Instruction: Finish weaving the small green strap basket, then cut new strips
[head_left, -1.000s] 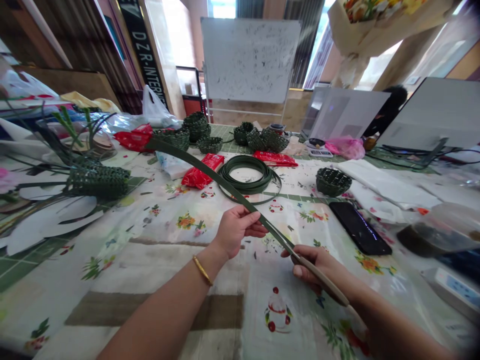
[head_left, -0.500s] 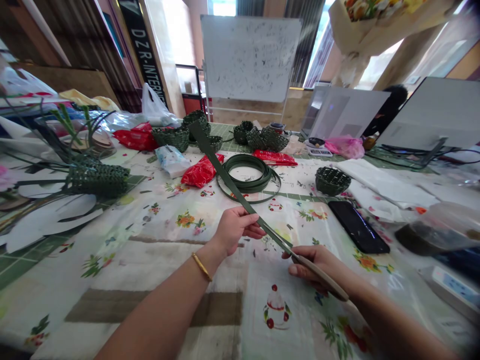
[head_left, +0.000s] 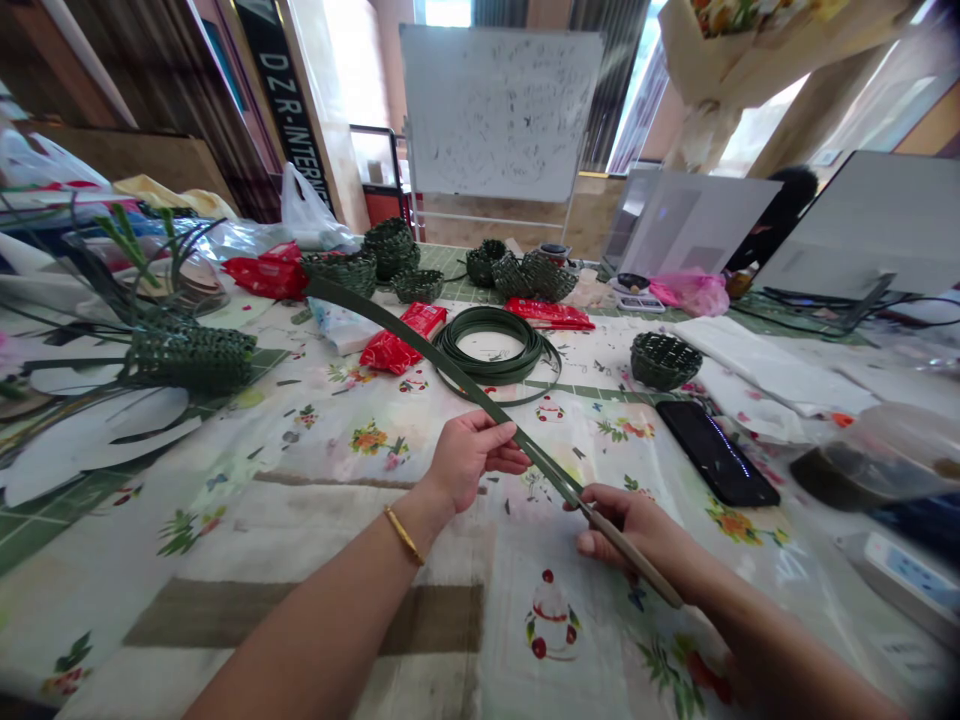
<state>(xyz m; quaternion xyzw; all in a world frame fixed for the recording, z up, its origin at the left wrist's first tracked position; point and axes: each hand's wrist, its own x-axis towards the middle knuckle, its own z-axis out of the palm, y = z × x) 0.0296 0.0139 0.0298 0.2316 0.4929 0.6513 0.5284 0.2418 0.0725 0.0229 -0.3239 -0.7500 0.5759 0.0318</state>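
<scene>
My left hand (head_left: 476, 455) pinches a long flat dark green strip (head_left: 427, 350) between thumb and fingers, above the tablecloth. From there the strip runs up and left past a coil of the same green strip (head_left: 491, 345) and down toward my right hand (head_left: 630, 525). That hand is closed around scissors (head_left: 634, 555) with a tan handle. Their blades lie along the strip's near end, which looks slit lengthwise. Exactly how far the blades are apart is hard to see.
Small green woven baskets (head_left: 665, 361) stand at the right and the back. A black phone (head_left: 718, 453) lies right of my right hand. Red packets (head_left: 403, 340) sit beside the coil. A woven green piece (head_left: 191, 355) with loose strands is at left; a monitor (head_left: 870, 225) stands back right.
The strip's far end has swung down and left, and the strip now bends in a curve. The scissors' handle has shifted slightly and looks narrower. My left hand has hardly moved.
</scene>
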